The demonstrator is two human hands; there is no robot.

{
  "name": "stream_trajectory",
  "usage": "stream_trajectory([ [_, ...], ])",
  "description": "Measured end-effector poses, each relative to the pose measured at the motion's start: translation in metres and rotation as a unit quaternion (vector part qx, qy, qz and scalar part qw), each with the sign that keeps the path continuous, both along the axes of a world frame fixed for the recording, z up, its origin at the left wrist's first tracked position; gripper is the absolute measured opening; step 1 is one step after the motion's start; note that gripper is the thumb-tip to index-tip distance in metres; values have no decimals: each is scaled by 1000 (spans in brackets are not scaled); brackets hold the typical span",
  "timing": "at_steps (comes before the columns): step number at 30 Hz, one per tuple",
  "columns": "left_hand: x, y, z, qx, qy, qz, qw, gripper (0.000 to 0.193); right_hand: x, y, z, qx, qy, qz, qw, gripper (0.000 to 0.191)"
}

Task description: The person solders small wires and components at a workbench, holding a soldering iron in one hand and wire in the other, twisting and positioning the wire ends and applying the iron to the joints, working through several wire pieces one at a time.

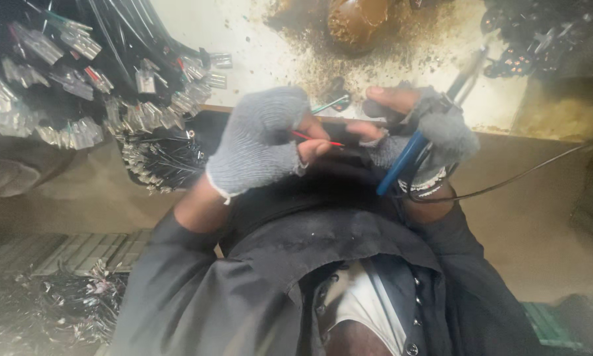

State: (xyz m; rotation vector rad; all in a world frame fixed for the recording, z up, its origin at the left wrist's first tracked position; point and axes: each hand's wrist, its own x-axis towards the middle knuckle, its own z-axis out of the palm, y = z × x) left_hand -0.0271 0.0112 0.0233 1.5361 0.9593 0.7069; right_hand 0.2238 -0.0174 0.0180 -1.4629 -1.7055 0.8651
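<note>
**Red wire pinched between two gloved hands, soldering tool held at the right**

A thin red wire (316,139) runs across the gap between the two hands, just above the person's dark jacket (323,264). Its left end disappears under the fingers of the left hand (260,142), and its free end points toward the right hand (418,135), stopping close to that hand's fingertips. A second, green-tinted wire (331,103) shows just above it, rising from behind the left hand toward the bench edge.

The left hand wears a grey fingerless knit glove and is curled tightly, its bare thumb and forefinger closed on the red wire so that little space remains between them.

The right hand, in a matching grey glove, is wrapped around a blue-handled soldering tool (402,161), the handle slanting down across the palm and the dark shaft reaching up past the knuckles toward the bench. Its fingers are closed on the handle, while the thumb and forefinger stretch out toward the wire's end; whether they touch it cannot be told. A black cord (527,173) trails from this hand off to the right.

Beyond the hands lies a pale workbench (257,53) stained with brown residue. To the left hang bundles of black cables with metal terminals (79,86).
</note>
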Motion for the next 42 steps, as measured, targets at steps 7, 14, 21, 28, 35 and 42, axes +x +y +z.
stream_trajectory([
  [7,32,-15,-15,-272,-204,19,940,13,9,-18,-14,-79,101,4,992,39],
  [14,17,4,-3,105,-24,-89,990,16,3,8,2,-67,89,44,993,18],
  [21,36,14,-22,217,192,39,956,22,-10,28,0,-6,-8,98,995,11],
  [28,34,7,-35,258,213,83,939,22,0,14,-12,57,-145,75,985,19],
  [35,41,11,-28,241,228,72,941,38,1,12,-18,78,-185,81,976,16],
  [42,40,9,-35,276,254,61,925,32,1,11,-22,104,-146,70,981,17],
])
